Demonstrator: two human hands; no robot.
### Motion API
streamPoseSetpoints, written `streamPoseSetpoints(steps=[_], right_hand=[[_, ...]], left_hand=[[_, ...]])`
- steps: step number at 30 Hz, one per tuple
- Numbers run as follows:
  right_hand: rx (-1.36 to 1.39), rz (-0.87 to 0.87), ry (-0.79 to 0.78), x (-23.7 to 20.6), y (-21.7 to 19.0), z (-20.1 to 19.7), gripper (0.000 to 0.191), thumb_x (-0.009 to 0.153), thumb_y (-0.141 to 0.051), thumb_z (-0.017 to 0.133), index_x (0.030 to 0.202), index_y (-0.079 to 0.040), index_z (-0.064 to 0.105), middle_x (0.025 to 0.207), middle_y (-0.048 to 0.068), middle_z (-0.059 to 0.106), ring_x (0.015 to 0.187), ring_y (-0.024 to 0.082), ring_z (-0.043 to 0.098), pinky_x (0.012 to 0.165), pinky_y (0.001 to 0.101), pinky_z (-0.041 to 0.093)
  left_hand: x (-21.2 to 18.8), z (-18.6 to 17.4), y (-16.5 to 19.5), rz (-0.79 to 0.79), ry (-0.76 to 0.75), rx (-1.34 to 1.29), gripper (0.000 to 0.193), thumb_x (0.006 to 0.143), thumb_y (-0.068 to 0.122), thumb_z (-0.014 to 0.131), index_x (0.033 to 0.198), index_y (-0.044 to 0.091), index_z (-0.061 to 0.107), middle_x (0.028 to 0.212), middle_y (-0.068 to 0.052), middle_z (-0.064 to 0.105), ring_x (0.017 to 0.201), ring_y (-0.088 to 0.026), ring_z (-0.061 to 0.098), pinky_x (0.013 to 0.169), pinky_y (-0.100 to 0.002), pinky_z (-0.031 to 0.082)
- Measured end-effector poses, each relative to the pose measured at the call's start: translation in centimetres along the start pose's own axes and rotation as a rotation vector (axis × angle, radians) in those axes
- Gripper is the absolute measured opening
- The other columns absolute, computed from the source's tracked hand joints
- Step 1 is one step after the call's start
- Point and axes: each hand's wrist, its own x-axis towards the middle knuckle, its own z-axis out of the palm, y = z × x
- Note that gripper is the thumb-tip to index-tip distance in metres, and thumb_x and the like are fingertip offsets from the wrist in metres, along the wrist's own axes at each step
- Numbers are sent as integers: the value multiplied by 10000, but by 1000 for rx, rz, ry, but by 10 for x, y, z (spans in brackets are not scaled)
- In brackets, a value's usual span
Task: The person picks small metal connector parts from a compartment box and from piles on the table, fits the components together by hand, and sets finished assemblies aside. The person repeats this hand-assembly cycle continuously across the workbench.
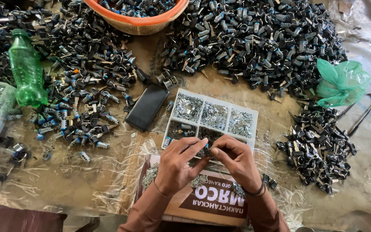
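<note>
I saw my left hand (177, 161) and right hand (236, 158) meet fingertip to fingertip over the near edge of the white plastic compartment tray of small metal parts (211, 116); both pinched narrow on something too small to make out. Under my wrists lay a brown cardboard box with white lettering (211, 202). At ten o'clock from the tray rested a flat black phone-like slab (147, 107), just beside it. Heaps of dark keyed lock cylinders (258, 38) crowded twelve and three o'clock. An orange plastic basket (136, 17) sat at twelve, a green plastic bottle (25, 68) at nine, a green plastic bag (342, 82) at two
</note>
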Motion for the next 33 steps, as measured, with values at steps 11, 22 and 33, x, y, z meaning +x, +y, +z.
streamPoseSetpoints(steps=[11,22,33], right_hand=[[-12,-51,-5,1,2,1,115,965,-82,692,918,23,678,933,40,627,834,106,578,717,257,473],[-267,-185,85,3,-9,3,85,823,-55,807,886,-11,771,849,34,711,757,105,656,668,243,514],[-46,-31,20,0,3,-2,83,909,-46,738,896,36,747,869,55,701,798,112,635,693,248,494]], left_hand=[[0,-1,-1,3,-8,-3,471,790,166,877,1230,89,727,1108,-61,701,918,-249,688,793,-345,560],[-1,0,-4,21,-20,11,454,812,138,863,1243,94,726,1122,-63,706,919,-255,689,789,-348,555],[-2,-1,-2,-8,-8,-18,512,769,136,880,1253,97,716,1114,-59,703,928,-254,693,801,-351,565]])
